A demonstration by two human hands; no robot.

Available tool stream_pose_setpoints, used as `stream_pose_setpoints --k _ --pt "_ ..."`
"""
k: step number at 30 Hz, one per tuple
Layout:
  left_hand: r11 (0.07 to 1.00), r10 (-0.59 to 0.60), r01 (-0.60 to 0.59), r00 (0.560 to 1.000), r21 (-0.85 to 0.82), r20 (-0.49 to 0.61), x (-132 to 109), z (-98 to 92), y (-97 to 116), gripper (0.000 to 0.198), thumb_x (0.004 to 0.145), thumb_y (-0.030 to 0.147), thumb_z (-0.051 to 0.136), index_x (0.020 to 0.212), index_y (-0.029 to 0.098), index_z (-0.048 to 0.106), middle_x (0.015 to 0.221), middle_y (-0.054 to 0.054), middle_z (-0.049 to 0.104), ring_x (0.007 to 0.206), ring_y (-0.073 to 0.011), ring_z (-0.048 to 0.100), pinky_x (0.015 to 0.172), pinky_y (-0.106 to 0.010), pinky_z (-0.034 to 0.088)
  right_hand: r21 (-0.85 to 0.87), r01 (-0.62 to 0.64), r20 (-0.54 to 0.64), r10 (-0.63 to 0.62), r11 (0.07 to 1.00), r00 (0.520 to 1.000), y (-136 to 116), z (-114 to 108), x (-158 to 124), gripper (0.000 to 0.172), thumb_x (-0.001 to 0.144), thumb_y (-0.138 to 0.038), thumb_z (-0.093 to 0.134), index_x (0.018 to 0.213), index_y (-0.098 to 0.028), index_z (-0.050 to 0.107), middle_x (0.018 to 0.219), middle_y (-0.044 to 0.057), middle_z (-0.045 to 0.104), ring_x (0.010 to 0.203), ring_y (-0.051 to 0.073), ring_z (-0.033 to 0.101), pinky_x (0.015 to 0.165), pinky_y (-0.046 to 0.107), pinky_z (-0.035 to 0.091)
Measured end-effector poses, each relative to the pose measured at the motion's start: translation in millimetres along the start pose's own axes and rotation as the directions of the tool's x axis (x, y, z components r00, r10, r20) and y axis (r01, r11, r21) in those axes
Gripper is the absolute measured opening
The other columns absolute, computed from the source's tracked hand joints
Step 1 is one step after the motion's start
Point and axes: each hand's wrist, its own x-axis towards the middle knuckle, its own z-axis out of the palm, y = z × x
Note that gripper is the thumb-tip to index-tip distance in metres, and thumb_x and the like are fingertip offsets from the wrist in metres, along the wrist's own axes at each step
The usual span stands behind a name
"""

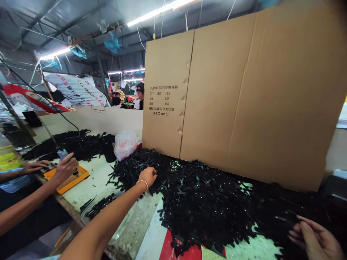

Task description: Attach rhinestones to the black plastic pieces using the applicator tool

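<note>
A large heap of small black strip-like pieces (206, 202) spreads over the table, some with shiny spots. My left hand (148, 177), with a beaded bracelet at the wrist, is over the heap's left part, its fingers curled in. Whatever those fingers hold, if anything, is hidden. At the lower right, my right hand (316, 236) pinches thumb and forefinger together above the black pieces. A thin dark strip with a glint seems to stick out leftward from its fingertips; blur hides details. A clear plastic tub (116, 236) with longer black pieces lies beneath my left forearm.
A tall cardboard sheet (217, 97) stands behind the heap. To the left, a co-worker's hand (66, 168) grips a grey tool over an orange tray (69, 186). Near the cardboard sits a plastic bag (125, 144); another black pile (78, 144) lies farther back.
</note>
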Motion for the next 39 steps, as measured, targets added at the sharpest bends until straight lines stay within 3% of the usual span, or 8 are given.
stream_pose_setpoints --k 5,9,12,13,17,21,32,39 --pt "0.976 -0.106 0.085 0.990 -0.200 -0.097 -5 -27.2 -14 0.008 0.081 0.015 0.063 0.088 0.016 0.066 0.098 -0.006 0.067 0.095 -0.0183 0.061 0.088 -0.028 0.045 0.252 -0.344 0.165 0.310 0.905 0.936 -55 8 -35 0.043 0.075 -0.065 0.060 0.102 -0.032 0.063 0.079 0.007 0.054 0.058 0.018 0.051 0.046 0.025 0.049" --pt "0.894 -0.200 0.146 0.976 -0.424 -0.085 -37 -48.2 -8 0.010 0.086 0.020 0.058 0.092 0.014 0.064 0.094 -0.008 0.068 0.093 -0.0191 0.063 0.087 -0.032 0.049 0.364 -0.355 0.370 0.216 0.861 0.903 -89 20 -90 0.065 0.067 -0.062 0.069 0.119 -0.025 0.062 0.081 0.007 0.058 0.060 0.017 0.053 0.048 0.023 0.050" --pt "0.751 -0.190 0.193 0.979 -0.632 0.073 -100 -46.3 16 0.017 0.089 0.024 0.056 0.101 0.012 0.061 0.090 -0.008 0.069 0.082 -0.0157 0.066 0.077 -0.028 0.054 0.390 -0.253 0.427 0.069 0.886 0.901 -102 36 -146 0.073 0.070 -0.056 0.071 0.132 -0.024 0.052 0.096 0.009 0.063 0.078 0.021 0.060 0.066 0.028 0.056" --pt "0.649 -0.165 0.235 0.972 -0.724 0.168 -128 -43.1 27 0.017 0.088 0.025 0.059 0.101 0.013 0.061 0.091 -0.008 0.070 0.079 -0.0146 0.067 0.075 -0.027 0.055 0.400 -0.207 0.439 0.012 0.893 0.899 -104 42 -166 0.072 0.074 -0.054 0.069 0.136 -0.025 0.047 0.096 0.007 0.063 0.081 0.020 0.061 0.073 0.030 0.056" --pt "-0.215 0.010 0.545 0.831 -0.811 0.556 -231 -29.8 72 0.033 0.065 0.023 0.083 0.091 0.012 0.066 0.103 -0.011 0.069 0.091 -0.0177 0.065 0.084 -0.027 0.053 0.487 -0.238 0.524 -0.063 0.840 0.849 -109 58 -232 0.055 0.084 -0.048 0.064 0.134 -0.030 0.048 0.094 0.004 0.065 0.085 0.018 0.062 0.082 0.031 0.054" --pt "-0.469 -0.075 0.504 0.795 -0.725 0.602 -283 -18.0 106 0.037 0.055 0.023 0.089 0.085 0.015 0.069 0.085 -0.001 0.068 0.071 -0.0083 0.061 0.067 -0.018 0.052 0.468 -0.433 0.572 0.109 0.770 0.813 -106 59 -268 0.040 0.084 -0.051 0.065 0.116 -0.028 0.063 0.103 0.004 0.065 0.079 0.013 0.059 0.073 0.022 0.052" --pt "-0.222 0.043 0.523 0.848 -0.823 0.528 -315 0.7 135 0.032 0.067 0.031 0.081 0.087 0.014 0.062 0.085 -0.002 0.064 0.074 -0.0104 0.057 0.072 -0.022 0.049 0.605 -0.584 0.507 0.303 0.541 0.807 -98 59 -276 0.038 0.062 -0.042 0.085 0.090 -0.023 0.068 0.094 0.002 0.069 0.088 0.016 0.063 0.079 0.025 0.051" --pt "0.103 0.206 0.570 0.790 -0.815 0.578 -299 -7.7 114 0.039 0.068 0.045 0.078 0.083 0.011 0.064 0.075 -0.007 0.069 0.061 -0.0100 0.057 0.060 -0.021 0.045 0.455 -0.372 0.535 0.086 0.809 0.841 -95 56 -256 0.030 0.073 -0.044 0.076 0.091 -0.019 0.069 0.092 0.006 0.068 0.085 0.020 0.063 0.078 0.029 0.053"
